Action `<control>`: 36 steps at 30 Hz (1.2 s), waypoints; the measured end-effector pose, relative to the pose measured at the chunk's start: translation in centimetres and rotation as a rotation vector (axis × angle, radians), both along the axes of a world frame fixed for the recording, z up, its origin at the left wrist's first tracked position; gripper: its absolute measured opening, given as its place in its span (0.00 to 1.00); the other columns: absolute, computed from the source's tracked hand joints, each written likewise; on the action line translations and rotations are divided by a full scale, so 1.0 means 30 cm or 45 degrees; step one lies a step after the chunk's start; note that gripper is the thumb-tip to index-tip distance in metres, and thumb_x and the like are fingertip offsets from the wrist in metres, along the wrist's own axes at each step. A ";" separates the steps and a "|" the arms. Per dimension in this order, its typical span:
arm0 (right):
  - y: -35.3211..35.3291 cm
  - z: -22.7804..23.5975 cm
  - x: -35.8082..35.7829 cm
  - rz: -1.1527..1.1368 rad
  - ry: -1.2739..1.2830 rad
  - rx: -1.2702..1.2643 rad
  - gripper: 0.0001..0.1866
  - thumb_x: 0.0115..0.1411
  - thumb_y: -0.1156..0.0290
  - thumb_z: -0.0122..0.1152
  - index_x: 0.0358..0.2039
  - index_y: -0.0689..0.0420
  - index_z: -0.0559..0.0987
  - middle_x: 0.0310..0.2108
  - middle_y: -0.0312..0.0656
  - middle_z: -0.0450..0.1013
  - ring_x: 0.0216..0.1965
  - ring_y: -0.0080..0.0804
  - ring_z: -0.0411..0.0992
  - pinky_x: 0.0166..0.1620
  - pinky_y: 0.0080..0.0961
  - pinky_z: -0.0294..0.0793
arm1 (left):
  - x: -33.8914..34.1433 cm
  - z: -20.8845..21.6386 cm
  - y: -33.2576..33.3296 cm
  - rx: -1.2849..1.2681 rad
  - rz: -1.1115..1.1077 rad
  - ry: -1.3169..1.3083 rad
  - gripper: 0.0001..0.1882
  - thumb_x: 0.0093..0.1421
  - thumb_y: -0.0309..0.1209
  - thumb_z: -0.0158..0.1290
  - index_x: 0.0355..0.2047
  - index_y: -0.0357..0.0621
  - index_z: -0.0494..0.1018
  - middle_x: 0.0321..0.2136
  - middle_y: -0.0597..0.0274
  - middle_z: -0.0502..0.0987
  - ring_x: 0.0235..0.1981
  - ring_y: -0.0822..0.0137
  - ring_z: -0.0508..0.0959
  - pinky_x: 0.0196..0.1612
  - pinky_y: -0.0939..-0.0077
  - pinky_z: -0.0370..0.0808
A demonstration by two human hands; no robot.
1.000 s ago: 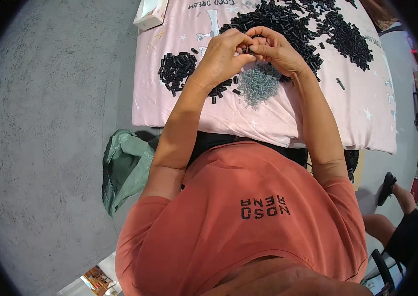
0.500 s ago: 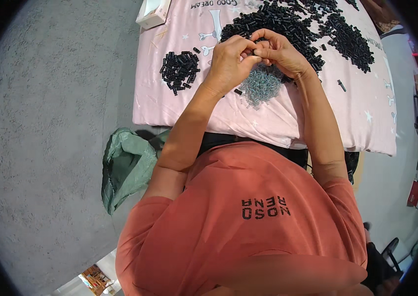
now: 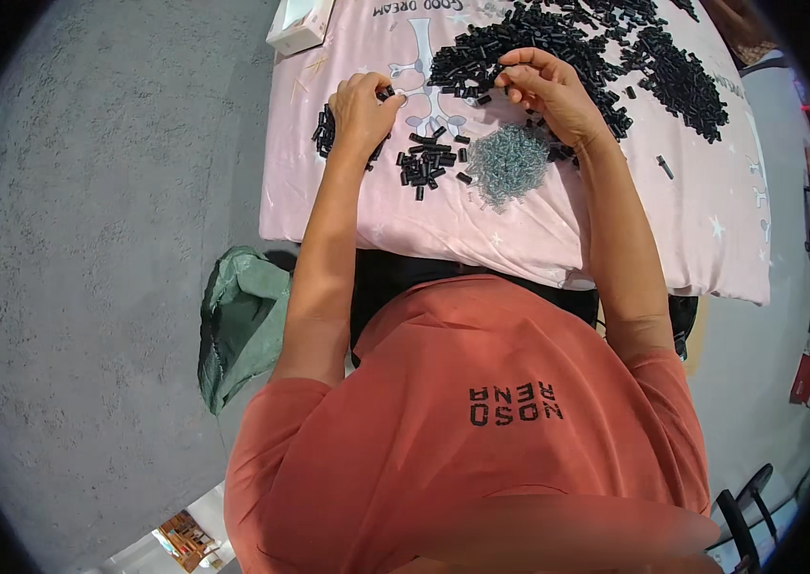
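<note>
My left hand is over the left pile of small black cylinders, hiding most of it. Its fingers are curled, and a black piece shows between thumb and forefinger; whether that piece is gripped or lies beneath is unclear. At the near edge of the large heap of black cylinders, my right hand is closed in a pinch; what sits in its fingertips blends into the heap. Between the hands lie a small group of black cylinders and a mound of tiny silvery, spring-like pieces.
A pink printed cloth covers the table. Another black pile lies at the far right, with a single dark longer piece nearer. A white box stands at the far left corner. A green sack is on the floor at left.
My hands, together above the silvery mound before, have parted. The left moved left over the left pile, uncovering the small black group; the right stayed near the large heap.
</note>
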State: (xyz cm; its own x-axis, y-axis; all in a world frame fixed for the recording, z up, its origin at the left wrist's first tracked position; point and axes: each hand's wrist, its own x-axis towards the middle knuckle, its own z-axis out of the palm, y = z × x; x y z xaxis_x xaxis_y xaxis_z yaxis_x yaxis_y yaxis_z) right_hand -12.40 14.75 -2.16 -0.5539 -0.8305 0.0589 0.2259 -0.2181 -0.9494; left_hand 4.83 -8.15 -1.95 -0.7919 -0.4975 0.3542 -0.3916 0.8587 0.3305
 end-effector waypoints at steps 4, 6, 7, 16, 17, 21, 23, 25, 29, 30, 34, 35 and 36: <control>-0.004 -0.012 -0.003 -0.050 0.039 0.038 0.10 0.61 0.70 0.58 0.43 0.57 0.75 0.33 0.36 0.77 0.27 0.14 0.71 0.29 0.10 0.66 | 0.025 -0.022 -0.006 -0.269 0.194 -0.027 0.14 0.46 0.39 0.63 0.31 0.46 0.79 0.31 0.60 0.78 0.34 0.59 0.76 0.42 0.65 0.70; -0.010 -0.015 -0.001 -0.084 0.121 0.064 0.09 0.62 0.70 0.57 0.42 0.57 0.75 0.33 0.36 0.77 0.28 0.15 0.72 0.30 0.10 0.67 | 0.036 -0.016 0.007 -0.364 0.216 0.017 0.13 0.47 0.38 0.62 0.30 0.46 0.79 0.31 0.59 0.78 0.34 0.58 0.76 0.42 0.64 0.70; -0.013 -0.019 -0.002 -0.080 0.120 0.064 0.09 0.62 0.70 0.57 0.42 0.57 0.75 0.33 0.36 0.77 0.28 0.15 0.72 0.30 0.10 0.67 | 0.041 -0.015 0.016 -0.459 0.233 0.061 0.12 0.48 0.37 0.61 0.30 0.45 0.79 0.31 0.58 0.78 0.34 0.58 0.76 0.41 0.64 0.71; -0.028 -0.056 -0.002 -0.107 0.303 0.088 0.06 0.62 0.76 0.54 0.39 0.63 0.74 0.29 0.36 0.75 0.28 0.19 0.71 0.34 0.16 0.72 | 0.052 0.049 0.187 0.245 -0.291 -0.015 0.07 0.48 0.29 0.59 0.27 0.38 0.77 0.28 0.57 0.77 0.30 0.62 0.76 0.37 0.71 0.73; -0.031 -0.056 0.001 -0.106 0.327 0.092 0.06 0.62 0.76 0.54 0.38 0.63 0.74 0.29 0.36 0.75 0.28 0.19 0.71 0.34 0.16 0.72 | 0.052 0.042 0.191 0.220 -0.313 -0.091 0.08 0.47 0.29 0.59 0.27 0.39 0.77 0.26 0.57 0.77 0.30 0.62 0.76 0.37 0.72 0.73; -0.038 -0.053 0.010 -0.127 0.439 0.181 0.05 0.61 0.77 0.54 0.37 0.63 0.75 0.28 0.36 0.75 0.28 0.19 0.71 0.34 0.16 0.72 | 0.037 0.037 0.203 0.238 -0.240 -0.167 0.08 0.46 0.31 0.60 0.25 0.40 0.77 0.25 0.59 0.78 0.30 0.62 0.77 0.38 0.69 0.73; -0.037 -0.055 0.009 -0.117 0.425 0.158 0.05 0.60 0.78 0.54 0.37 0.63 0.75 0.27 0.36 0.75 0.28 0.19 0.71 0.33 0.17 0.72 | 0.027 0.037 0.213 0.179 -0.258 -0.168 0.07 0.46 0.31 0.60 0.24 0.41 0.77 0.25 0.60 0.78 0.31 0.62 0.77 0.39 0.68 0.72; -0.037 -0.059 0.006 -0.109 0.413 0.136 0.05 0.60 0.78 0.54 0.37 0.63 0.75 0.27 0.36 0.75 0.28 0.19 0.71 0.33 0.17 0.72 | 0.015 0.033 0.222 0.119 -0.276 -0.166 0.06 0.47 0.31 0.59 0.24 0.41 0.77 0.25 0.60 0.78 0.31 0.61 0.78 0.40 0.66 0.71; -0.037 -0.062 0.005 -0.111 0.464 0.159 0.06 0.59 0.78 0.55 0.37 0.63 0.76 0.27 0.36 0.75 0.28 0.19 0.72 0.34 0.17 0.72 | 0.000 0.029 0.241 0.127 -0.305 0.010 0.05 0.49 0.29 0.57 0.26 0.42 0.76 0.25 0.61 0.78 0.31 0.60 0.77 0.41 0.65 0.69; -0.036 -0.060 0.006 -0.094 0.483 0.170 0.06 0.59 0.78 0.55 0.37 0.63 0.76 0.28 0.36 0.76 0.28 0.19 0.72 0.34 0.17 0.72 | 0.000 0.031 0.245 0.103 -0.310 0.030 0.05 0.50 0.29 0.57 0.27 0.42 0.76 0.25 0.61 0.78 0.31 0.60 0.77 0.41 0.65 0.68; -0.035 -0.053 0.011 -0.106 0.476 0.185 0.06 0.59 0.79 0.55 0.37 0.63 0.76 0.28 0.36 0.75 0.28 0.19 0.72 0.34 0.17 0.72 | -0.002 0.008 0.224 0.119 -0.356 -0.010 0.06 0.50 0.28 0.56 0.29 0.42 0.76 0.26 0.61 0.78 0.32 0.60 0.77 0.42 0.65 0.67; -0.035 -0.051 0.010 -0.095 0.465 0.172 0.06 0.59 0.79 0.56 0.37 0.63 0.76 0.28 0.35 0.75 0.29 0.19 0.72 0.34 0.17 0.72 | 0.001 0.014 0.228 0.112 -0.343 -0.037 0.05 0.50 0.28 0.56 0.28 0.42 0.76 0.26 0.62 0.78 0.32 0.60 0.77 0.43 0.65 0.66; -0.034 -0.052 0.010 -0.084 0.455 0.159 0.06 0.59 0.78 0.56 0.37 0.63 0.76 0.28 0.35 0.75 0.29 0.19 0.72 0.34 0.17 0.72 | 0.002 0.018 0.232 0.105 -0.330 -0.063 0.05 0.50 0.28 0.56 0.28 0.42 0.76 0.27 0.62 0.78 0.33 0.60 0.77 0.43 0.66 0.66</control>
